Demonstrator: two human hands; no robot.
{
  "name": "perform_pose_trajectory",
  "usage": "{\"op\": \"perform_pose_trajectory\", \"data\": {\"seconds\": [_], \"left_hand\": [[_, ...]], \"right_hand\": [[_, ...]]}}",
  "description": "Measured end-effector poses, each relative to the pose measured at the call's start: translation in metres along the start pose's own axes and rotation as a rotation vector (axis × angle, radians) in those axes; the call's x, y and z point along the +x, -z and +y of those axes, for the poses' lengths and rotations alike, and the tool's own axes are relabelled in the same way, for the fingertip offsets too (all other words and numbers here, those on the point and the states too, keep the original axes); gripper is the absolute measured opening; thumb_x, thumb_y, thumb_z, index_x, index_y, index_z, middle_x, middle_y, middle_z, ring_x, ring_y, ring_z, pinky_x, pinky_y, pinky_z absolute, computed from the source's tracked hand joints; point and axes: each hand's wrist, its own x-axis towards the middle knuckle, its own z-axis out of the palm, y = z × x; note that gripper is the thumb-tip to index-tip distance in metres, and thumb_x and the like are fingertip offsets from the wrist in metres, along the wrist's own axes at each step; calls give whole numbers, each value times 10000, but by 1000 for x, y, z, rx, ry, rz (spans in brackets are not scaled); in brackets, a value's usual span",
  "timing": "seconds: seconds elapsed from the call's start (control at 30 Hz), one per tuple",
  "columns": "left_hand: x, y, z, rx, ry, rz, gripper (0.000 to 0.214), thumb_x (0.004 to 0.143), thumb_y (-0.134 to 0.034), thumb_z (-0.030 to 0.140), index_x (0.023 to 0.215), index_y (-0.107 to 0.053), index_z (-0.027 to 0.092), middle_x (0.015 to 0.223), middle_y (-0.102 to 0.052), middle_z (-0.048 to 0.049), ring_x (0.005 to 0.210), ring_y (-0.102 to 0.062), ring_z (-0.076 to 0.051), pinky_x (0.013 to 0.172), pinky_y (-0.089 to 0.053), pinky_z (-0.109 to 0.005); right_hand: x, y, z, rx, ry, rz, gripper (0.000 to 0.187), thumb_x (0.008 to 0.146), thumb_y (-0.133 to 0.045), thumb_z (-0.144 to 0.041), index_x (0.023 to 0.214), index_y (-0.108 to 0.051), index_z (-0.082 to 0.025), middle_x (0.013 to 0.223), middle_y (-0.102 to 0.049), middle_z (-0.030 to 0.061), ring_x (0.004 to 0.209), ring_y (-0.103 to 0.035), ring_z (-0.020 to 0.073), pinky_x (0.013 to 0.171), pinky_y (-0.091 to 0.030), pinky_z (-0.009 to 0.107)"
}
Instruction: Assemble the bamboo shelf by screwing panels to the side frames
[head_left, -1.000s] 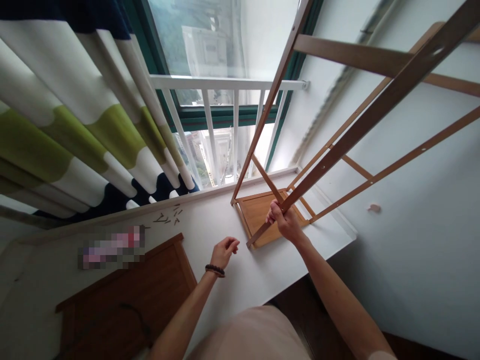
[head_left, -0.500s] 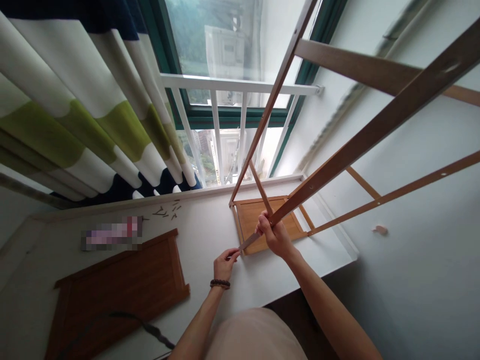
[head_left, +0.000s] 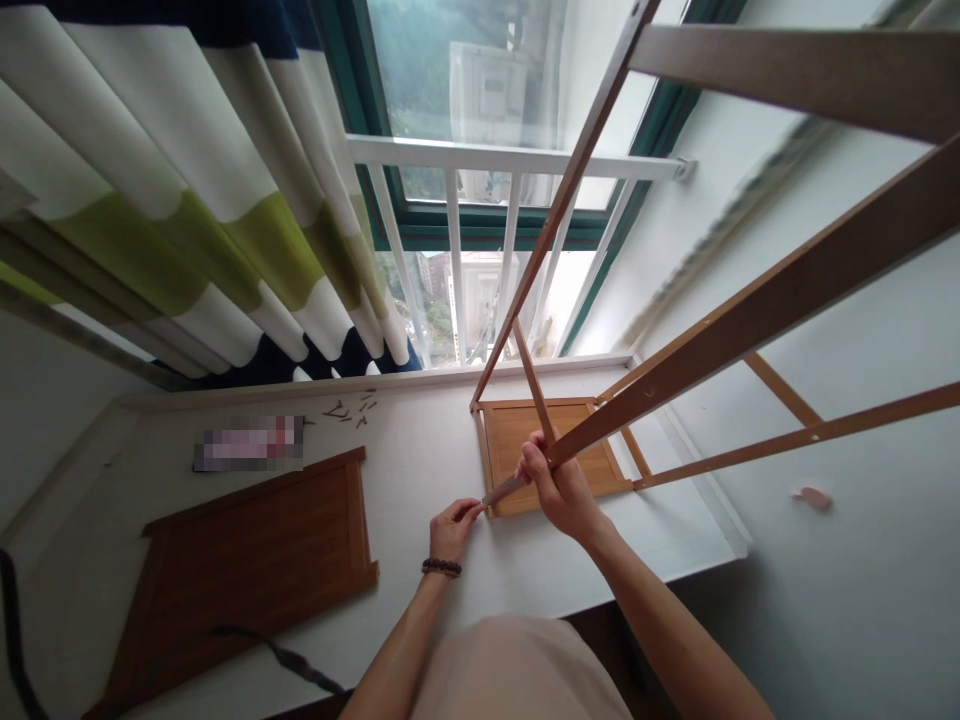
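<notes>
A wooden rack frame [head_left: 652, 385] of brown posts and crossbars stands on the white ledge, rising toward the upper right. Around its near post, low down, my right hand [head_left: 559, 490] is closed. My left hand [head_left: 454, 530], with a dark bead bracelet on the wrist, pinches at the bottom end of that post, by the near left corner of a wooden shelf panel [head_left: 517, 455]. Whatever sits between the left fingertips is too small to make out. The panel lies low between the frame's posts.
A second wooden panel [head_left: 255, 560] lies on the white ledge [head_left: 420, 450] at left. Several small screws or bolts [head_left: 349, 410] are scattered near a blurred packet [head_left: 249, 444]. Behind are a striped curtain [head_left: 247, 220], a white railing [head_left: 517, 155] and a window. A dark strap [head_left: 292, 660] crosses the lower left.
The view has shifted slightly, so the frame's upper bars and the ledge appear farther right. Both hands keep their places at the near post, the left fingertips still at its bottom end.
</notes>
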Motion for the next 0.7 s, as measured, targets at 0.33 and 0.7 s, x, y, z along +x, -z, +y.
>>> {"op": "perform_pose_trajectory", "data": {"seconds": [0.33, 0.7], "left_hand": [[0, -6, -3, -14, 5, -3, 277, 684, -638, 437, 788, -702, 189, 719, -703, -34, 690, -637, -181, 688, -509, -294], [10, -2, -5, -113, -17, -169, 332, 669, -650, 423, 875, -721, 173, 867, -724, -73, 737, -658, -191, 703, -540, -315]], "right_hand": [[0, 6, -1, 17, -9, -99, 122, 920, -406, -322, 868, -406, -212, 715, -498, -7, 678, -532, 134, 656, -457, 293], [4, 3, -9, -26, 15, -256, 93, 922, -388, -312, 931, -383, -220, 722, -505, -12, 705, -558, 143, 683, -473, 309]]}}
